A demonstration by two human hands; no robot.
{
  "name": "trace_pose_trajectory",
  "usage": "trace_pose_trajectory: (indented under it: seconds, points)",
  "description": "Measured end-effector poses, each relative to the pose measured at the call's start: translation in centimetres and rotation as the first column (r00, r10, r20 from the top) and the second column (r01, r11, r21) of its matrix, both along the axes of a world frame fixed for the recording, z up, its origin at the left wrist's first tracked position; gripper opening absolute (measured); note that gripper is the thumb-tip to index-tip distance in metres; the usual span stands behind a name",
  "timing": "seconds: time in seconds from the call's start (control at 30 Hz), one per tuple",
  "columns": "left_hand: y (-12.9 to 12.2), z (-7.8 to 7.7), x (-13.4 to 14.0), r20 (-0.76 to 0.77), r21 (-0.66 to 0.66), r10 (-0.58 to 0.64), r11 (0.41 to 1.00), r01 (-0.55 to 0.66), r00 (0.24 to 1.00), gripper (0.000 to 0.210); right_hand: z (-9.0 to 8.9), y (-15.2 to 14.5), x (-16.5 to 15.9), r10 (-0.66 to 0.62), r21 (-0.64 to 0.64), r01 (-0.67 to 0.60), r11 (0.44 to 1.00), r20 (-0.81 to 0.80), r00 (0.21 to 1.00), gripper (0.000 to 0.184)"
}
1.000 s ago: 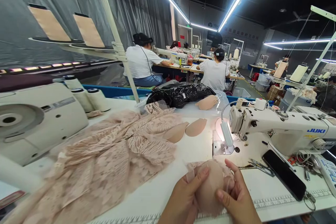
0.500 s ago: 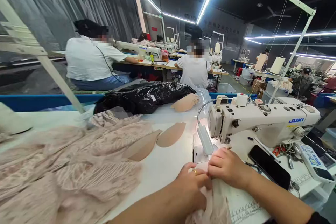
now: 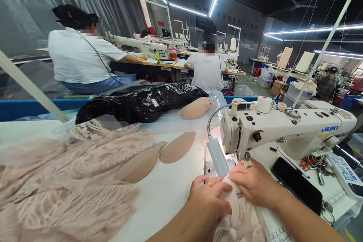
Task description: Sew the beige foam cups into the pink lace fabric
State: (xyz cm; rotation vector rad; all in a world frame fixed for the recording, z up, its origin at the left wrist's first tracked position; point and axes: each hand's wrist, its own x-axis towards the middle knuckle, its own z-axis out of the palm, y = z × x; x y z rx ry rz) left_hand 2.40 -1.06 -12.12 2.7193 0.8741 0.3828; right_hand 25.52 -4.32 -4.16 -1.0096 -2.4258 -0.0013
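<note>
Beige lace fabric [image 3: 246, 219] runs from the front edge of the table up to the needle area of a white sewing machine [image 3: 286, 128]. My left hand [image 3: 210, 196], with a ring on one finger, grips the fabric's left side, fingers curled. On the other side, my right hand [image 3: 255, 179] is closed on the same fabric, its fingertips close to the presser foot, which is largely hidden. A small lamp [image 3: 217, 157] on a bendable neck hangs just above my fingertips and lights the spot.
Lace pieces [image 3: 70, 174] cover the table's left, beside two beige cups [image 3: 178, 146]. Behind lie a black plastic bag [image 3: 141, 100] and another beige piece [image 3: 195, 108]. A phone [image 3: 297, 183], keys [image 3: 320, 176] and a control box [image 3: 344, 174] are at right. Two co-workers [image 3: 79, 56] sit ahead.
The view has shifted slightly. My hands stay at the needle area; the left fingers are spread a little more on the fabric, and more lace shows below the right hand.
</note>
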Motion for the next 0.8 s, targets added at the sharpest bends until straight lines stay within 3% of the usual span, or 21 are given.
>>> trace_pose_trajectory:
  seconds: [0.13, 0.33, 0.53, 0.63, 0.73, 0.8]
  points:
    - [-0.3, -0.3, 0.3, -0.032, 0.006, 0.231, 0.973, -0.231, 0.972, 0.042, -0.2, 0.1, 0.2, -0.045, -0.009, 0.046, 0.999, 0.039, 0.998, 0.026]
    - [-0.1, 0.9, 0.7, -0.026, 0.110, 0.129, 0.986, -0.125, 0.991, 0.039, 0.1, 0.0, 0.1, -0.085, 0.017, 0.085, 0.996, 0.034, 0.996, 0.026]
    - [-0.8, 1.8, -0.5, 0.009, 0.081, 0.127, 0.989, -0.127, 0.992, 0.047, 0.5, -0.3, 0.2, -0.108, 0.059, 0.104, 0.993, 0.054, 0.993, 0.028]
    - [-1.4, 2.0, -0.2, -0.027, -0.020, 0.193, 0.981, -0.194, 0.981, 0.051, 0.6, -0.4, 0.2, -0.112, 0.097, 0.106, 0.990, 0.051, 0.992, 0.027]
    - [-1.5, 2.1, 0.5, -0.128, -0.181, 0.306, 0.928, -0.326, 0.943, 0.050, 0.6, -0.5, 0.2, -0.124, 0.110, 0.118, 0.987, 0.056, 0.991, 0.026]
    - [-1.2, 2.0, 0.7, -0.157, -0.224, 0.315, 0.912, -0.344, 0.936, 0.050, 0.6, -0.5, 0.3, -0.129, 0.100, 0.122, 0.987, 0.069, 0.989, 0.024]
